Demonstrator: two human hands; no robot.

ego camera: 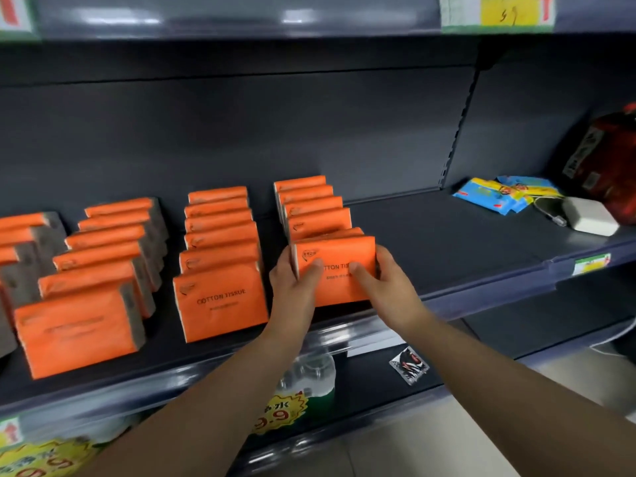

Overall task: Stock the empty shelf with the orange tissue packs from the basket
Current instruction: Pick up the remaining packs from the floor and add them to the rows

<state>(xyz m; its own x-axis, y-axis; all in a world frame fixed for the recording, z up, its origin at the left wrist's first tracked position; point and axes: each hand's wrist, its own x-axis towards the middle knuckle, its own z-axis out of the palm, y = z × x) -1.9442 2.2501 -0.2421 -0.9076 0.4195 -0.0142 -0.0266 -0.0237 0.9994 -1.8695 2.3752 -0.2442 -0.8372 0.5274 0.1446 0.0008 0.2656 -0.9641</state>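
This is a shop aisle. A dark metal shelf runs across the frame, hung on a slotted upright at the right, with a clear label rail along its front edge. Identical orange tissue packs stand in neat front-facing rows at left and centre. A yellow price card sits at the upper right, a small shelf label at the right edge, and a yellow starburst price sign reading 9.9 low in the middle, beside bottled water. Blue packets lie further right.
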